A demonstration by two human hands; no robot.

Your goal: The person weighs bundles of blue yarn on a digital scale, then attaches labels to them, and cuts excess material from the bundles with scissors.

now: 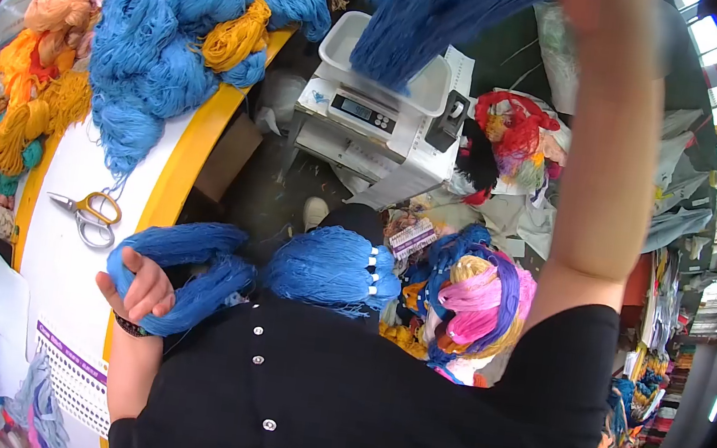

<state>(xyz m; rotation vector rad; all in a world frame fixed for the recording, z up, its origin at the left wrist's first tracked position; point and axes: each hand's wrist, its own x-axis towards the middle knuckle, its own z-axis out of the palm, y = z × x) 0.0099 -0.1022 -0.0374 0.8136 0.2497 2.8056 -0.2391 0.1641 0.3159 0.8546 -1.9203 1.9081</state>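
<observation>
My left hand (145, 287) is at the lower left, its fingers apart, with a loop of blue yarn (186, 315) hung around the hand and wrist area. My right arm is raised at the upper right, and my right hand (587, 3) is blurred at the top edge beside a darker blue hank (442, 19). That hank hangs over the white tray of a digital scale (339, 41). On my lap lies a bundle of blue yarn (318, 264) with white bands. Scissors with yellow and grey handles (98, 208) rest on the white table to the left.
A large pile of blue yarn (163, 30) covers the far part of the yellow-edged table (175, 175). Orange and yellow yarn (32, 108) lies farther left. Mixed hanks (487, 303) are right of my lap, and red yarn (515, 118) sits beyond the scale's stand (414, 173).
</observation>
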